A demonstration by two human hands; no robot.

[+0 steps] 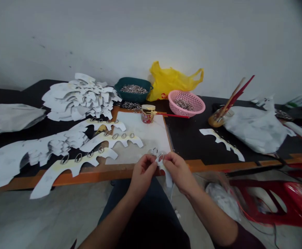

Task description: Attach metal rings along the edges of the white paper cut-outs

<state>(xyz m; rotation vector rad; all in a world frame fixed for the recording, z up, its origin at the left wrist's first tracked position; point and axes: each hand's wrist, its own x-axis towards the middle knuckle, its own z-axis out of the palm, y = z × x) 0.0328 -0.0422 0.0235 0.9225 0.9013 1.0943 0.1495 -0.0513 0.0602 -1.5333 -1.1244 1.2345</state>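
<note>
My left hand (142, 172) and my right hand (180, 170) meet at the table's front edge, both pinched on a white cut-out strip (166, 173) that hangs down between them. Small metal rings (158, 154) sit along the strip's top edge by my fingertips. Three similar white strips with rings (88, 157) lie on the table to the left, near a white work board (145, 136).
A heap of white cut pieces (79, 97) lies back left. A green bowl (133, 89) and pink basket (186, 102) hold metal rings beside a yellow bag (171, 80). A glue pot with brush (148, 113) stands mid-table. A red plastic stool (277, 202) lies on the floor, right.
</note>
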